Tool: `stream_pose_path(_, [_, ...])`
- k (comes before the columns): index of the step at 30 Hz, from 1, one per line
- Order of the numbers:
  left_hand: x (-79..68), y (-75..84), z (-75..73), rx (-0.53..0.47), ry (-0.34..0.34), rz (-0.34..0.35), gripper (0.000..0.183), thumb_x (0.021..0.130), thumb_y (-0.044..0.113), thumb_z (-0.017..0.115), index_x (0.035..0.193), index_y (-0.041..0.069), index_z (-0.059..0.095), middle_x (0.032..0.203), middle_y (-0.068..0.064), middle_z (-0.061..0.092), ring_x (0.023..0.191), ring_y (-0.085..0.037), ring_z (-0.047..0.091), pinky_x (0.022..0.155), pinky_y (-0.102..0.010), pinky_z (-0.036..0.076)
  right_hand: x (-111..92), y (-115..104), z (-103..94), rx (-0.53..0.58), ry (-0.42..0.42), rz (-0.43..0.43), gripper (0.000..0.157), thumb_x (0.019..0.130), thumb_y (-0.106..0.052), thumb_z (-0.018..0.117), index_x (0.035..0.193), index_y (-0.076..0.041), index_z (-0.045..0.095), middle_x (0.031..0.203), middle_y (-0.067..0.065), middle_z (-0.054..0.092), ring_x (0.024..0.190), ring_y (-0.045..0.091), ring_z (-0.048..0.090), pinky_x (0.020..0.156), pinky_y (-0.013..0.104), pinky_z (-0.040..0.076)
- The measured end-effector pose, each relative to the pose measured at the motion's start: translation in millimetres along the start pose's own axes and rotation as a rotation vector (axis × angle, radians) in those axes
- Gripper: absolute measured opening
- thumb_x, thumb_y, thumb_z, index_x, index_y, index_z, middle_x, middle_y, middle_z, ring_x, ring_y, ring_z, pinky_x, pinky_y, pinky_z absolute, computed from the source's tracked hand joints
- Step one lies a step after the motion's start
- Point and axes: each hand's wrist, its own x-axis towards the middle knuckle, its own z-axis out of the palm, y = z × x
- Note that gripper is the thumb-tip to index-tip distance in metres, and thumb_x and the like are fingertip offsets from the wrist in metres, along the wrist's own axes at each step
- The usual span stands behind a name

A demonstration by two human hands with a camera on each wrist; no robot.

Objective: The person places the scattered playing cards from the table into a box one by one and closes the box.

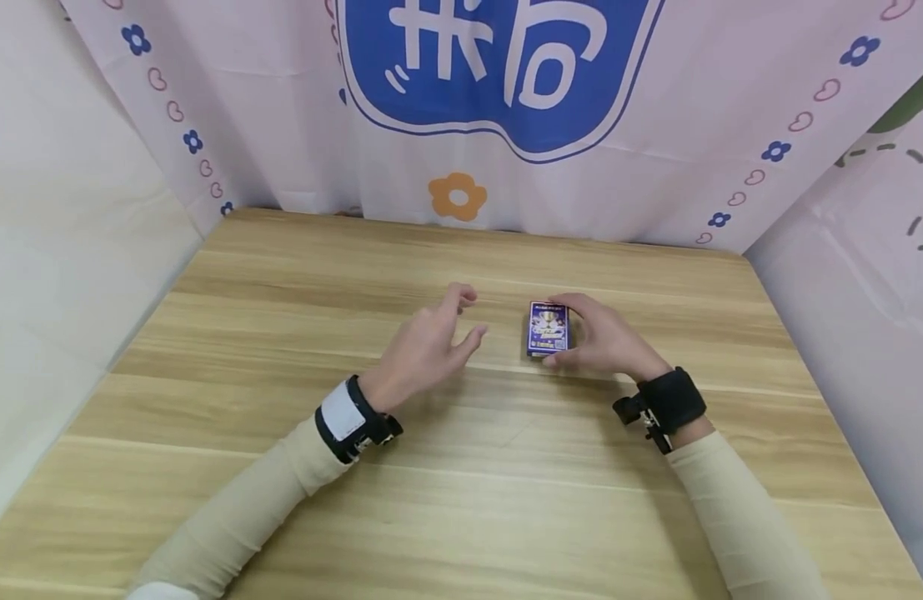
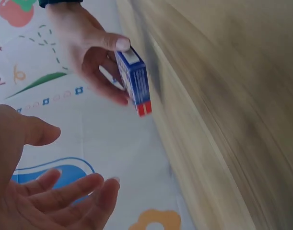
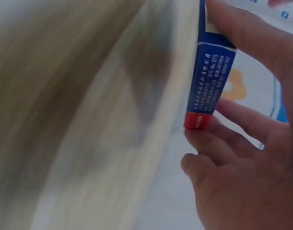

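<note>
A small blue and purple box of playing cards [image 1: 549, 328] with a gold trophy printed on its face is at the middle of the table, right of centre. My right hand [image 1: 607, 337] grips it by its two short ends, thumb at the near end and fingers at the far one. In the right wrist view the box's narrow blue side [image 3: 211, 79] shows white print and a red end. To the left, my left hand [image 1: 427, 346] hovers with loosely bent fingers and thumb apart, holding nothing. The left wrist view shows a gap between its fingers [image 2: 69, 196] and the box [image 2: 134, 81].
The wood-grain table [image 1: 461, 517] runs back to a white printed cloth [image 1: 281, 150] hung behind it. Pale cloth also hangs at the left and right sides. Each wrist wears a black strap [image 1: 671, 400] with a small camera.
</note>
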Motion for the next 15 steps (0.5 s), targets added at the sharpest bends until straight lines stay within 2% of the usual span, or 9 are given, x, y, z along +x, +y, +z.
stream_pose_path(1, [-0.5, -3.2, -1.0, 0.013, -0.005, 0.006, 0.044, 0.103, 0.022, 0.069, 0.136, -0.001, 0.051, 0.106, -0.020, 0.075, 0.045, -0.007, 0.033, 0.047, -0.024, 0.037, 1.0, 4.2, -0.4, -0.006, 0.002, 0.004, 0.101, 0.072, -0.029, 0.098, 0.156, -0.011, 0.045, 0.161, 0.017, 0.048, 0.150, 0.044, 0.041, 0.124, 0.066, 0.029])
stream_pose_path(4, [-2.8, -13.4, -3.3, 0.068, -0.026, 0.025, 0.040, 0.103, 0.020, 0.068, 0.134, -0.001, 0.054, 0.117, -0.020, 0.074, 0.059, -0.012, 0.051, 0.059, -0.029, 0.049, 2.8, 14.9, -0.8, -0.010, -0.003, 0.002, 0.099, 0.074, -0.028, 0.097, 0.156, -0.011, 0.044, 0.160, 0.019, 0.047, 0.149, 0.044, 0.042, 0.123, 0.066, 0.030])
stream_pose_path(6, [-4.9, -20.7, -3.8, 0.117, -0.049, 0.042, 0.036, 0.103, 0.020, 0.068, 0.131, 0.000, 0.057, 0.112, -0.019, 0.074, 0.070, -0.016, 0.059, 0.064, -0.032, 0.053, 3.1, 23.3, -0.8, -0.020, -0.014, -0.006, 0.098, 0.076, -0.025, 0.096, 0.157, -0.010, 0.042, 0.161, 0.020, 0.045, 0.149, 0.044, 0.042, 0.124, 0.064, 0.031])
stream_pose_path(9, [-7.0, -32.2, -3.5, 0.196, -0.069, 0.079, 0.027, 0.102, 0.020, 0.069, 0.122, 0.002, 0.062, 0.108, -0.015, 0.073, 0.081, -0.020, 0.066, 0.069, -0.035, 0.057, 2.4, 31.6, -2.3, -0.038, -0.036, -0.016, 0.098, 0.079, -0.026, 0.094, 0.159, -0.010, 0.040, 0.162, 0.021, 0.042, 0.149, 0.043, 0.042, 0.124, 0.062, 0.031])
stream_pose_path(11, [-7.3, -39.8, -3.9, 0.247, -0.058, 0.113, 0.024, 0.102, 0.021, 0.070, 0.115, 0.002, 0.065, 0.105, -0.015, 0.073, 0.086, -0.024, 0.069, 0.074, -0.038, 0.060, 2.1, 34.0, -4.2, -0.054, -0.041, -0.019, 0.099, 0.079, -0.030, 0.094, 0.159, -0.009, 0.040, 0.163, 0.021, 0.041, 0.150, 0.043, 0.040, 0.125, 0.062, 0.031])
stream_pose_path(13, [-6.6, -47.2, -4.9, 0.299, -0.034, 0.136, 0.026, 0.101, 0.024, 0.072, 0.113, 0.001, 0.068, 0.111, -0.017, 0.073, 0.098, -0.029, 0.072, 0.085, -0.042, 0.061, 1.2, 34.4, -7.6, -0.081, -0.030, -0.012, 0.102, 0.079, -0.038, 0.093, 0.160, -0.007, 0.039, 0.165, 0.023, 0.038, 0.152, 0.044, 0.037, 0.125, 0.064, 0.029])
stream_pose_path(15, [-5.4, -54.2, -7.9, 0.359, -0.018, 0.133, 0.037, 0.100, 0.034, 0.072, 0.117, 0.001, 0.068, 0.121, -0.021, 0.071, 0.112, -0.037, 0.070, 0.096, -0.051, 0.059, -0.6, 33.8, -12.3, -0.114, -0.003, 0.007, 0.104, 0.081, -0.046, 0.090, 0.160, -0.005, 0.037, 0.167, 0.024, 0.033, 0.154, 0.046, 0.033, 0.124, 0.068, 0.027])
